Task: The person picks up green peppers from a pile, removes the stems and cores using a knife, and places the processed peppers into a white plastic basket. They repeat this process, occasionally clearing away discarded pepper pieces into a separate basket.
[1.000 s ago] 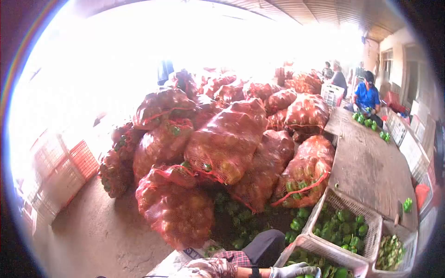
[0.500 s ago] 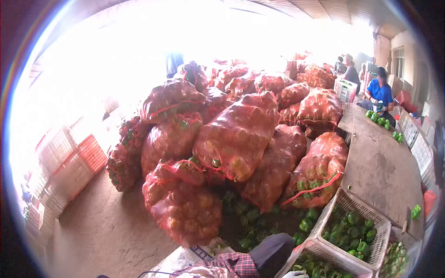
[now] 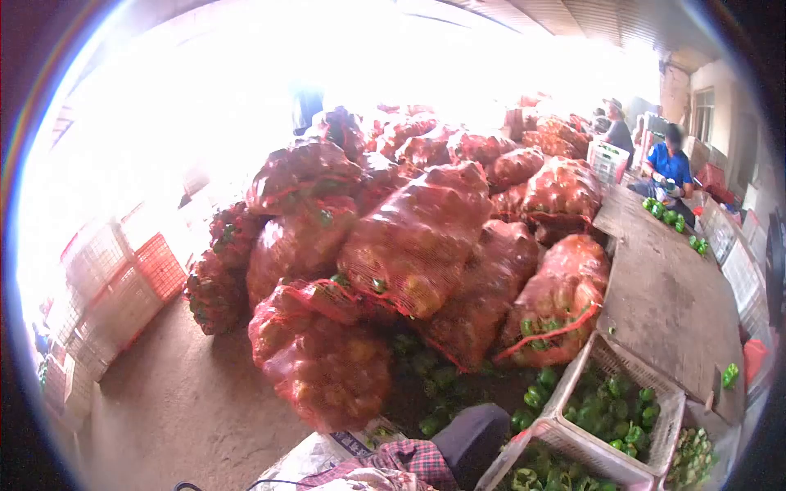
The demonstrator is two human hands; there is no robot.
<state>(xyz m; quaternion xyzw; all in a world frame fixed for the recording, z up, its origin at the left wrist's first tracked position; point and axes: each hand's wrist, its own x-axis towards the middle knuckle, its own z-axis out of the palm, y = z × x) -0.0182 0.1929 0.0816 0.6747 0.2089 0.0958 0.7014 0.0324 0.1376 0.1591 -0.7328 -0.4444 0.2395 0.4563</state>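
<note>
Crates [image 3: 123, 286] of red and white plastic stand stacked at the far left against the glare. Right of them, net sacks [image 3: 417, 237] of red mesh, packed with peppers, lie heaped across the middle of the floor; each looks heavy and slack, likely to sag if lifted, and the tied neck or a gathered fistful of mesh seems the soundest place to take hold. At the bottom edge only a plaid sleeve [image 3: 413, 458] and a dark knee [image 3: 471, 430] of the wearer show; neither hand is in view, so the state of either grip cannot be told. Loose peppers [image 3: 536, 393] lie on the ground just beside that knee, with more in the white baskets [image 3: 610, 360] further right (the nearest things to where the hands would be). These peppers look firm, light and smooth-skinned, hollow enough to bruise under a hard squeeze; a whole-hand hold round the body should suit. A grey table [image 3: 667, 295] runs along the right, a few peppers on it, and a worker [image 3: 671, 168] in blue sits at its far end.
</note>
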